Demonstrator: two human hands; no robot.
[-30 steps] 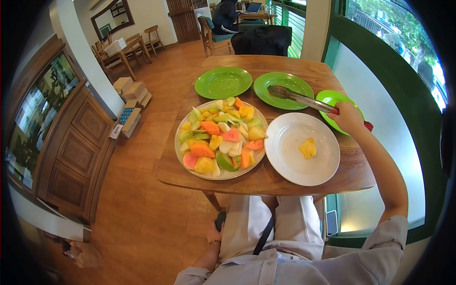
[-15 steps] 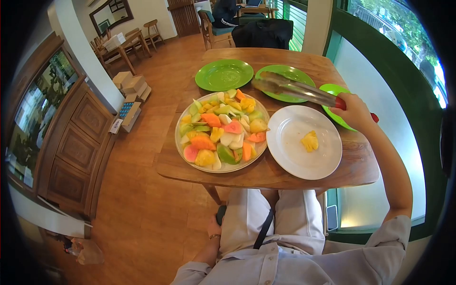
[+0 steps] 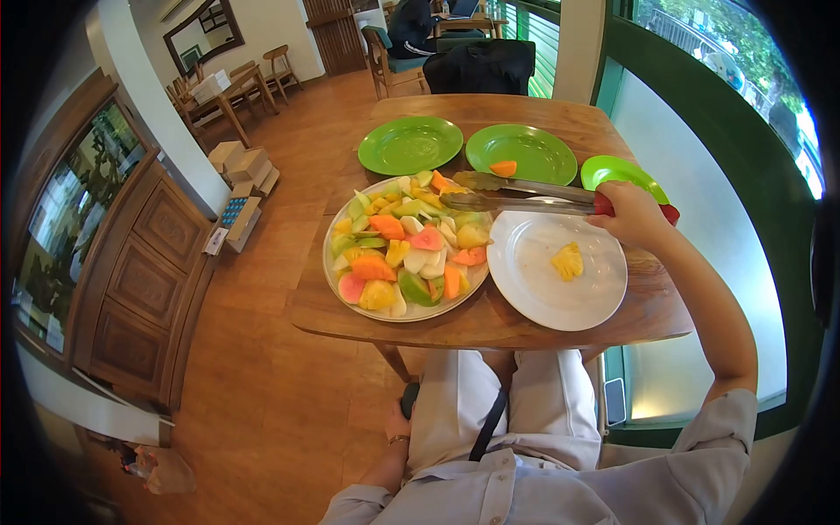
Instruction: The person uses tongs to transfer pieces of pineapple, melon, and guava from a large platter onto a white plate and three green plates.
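My right hand (image 3: 632,213) is closed around the red handles of metal tongs (image 3: 542,197). The tong tips are slightly apart over the upper right edge of a large plate (image 3: 329,262) of mixed cut fruit. One orange piece (image 3: 503,168) lies on the middle green plate (image 3: 547,153). Under and in front of the tongs, a white plate (image 3: 534,293) bears a yellow piece (image 3: 567,261). Down by my left thigh is my left hand (image 3: 398,420), beside a dark object (image 3: 409,398); its fingers are mostly hidden.
Another green plate (image 3: 411,145) stands at the table's back left, and a smaller one (image 3: 626,173) at the right, partly behind my hand. A dark-draped chair (image 3: 481,68) is beyond the wooden table (image 3: 394,325). A seated person (image 3: 411,26) is farther back.
The tongs have moved left and towards me, from over the middle green plate to the fruit plate's edge. An orange piece now shows on that green plate. The view has shifted slightly.
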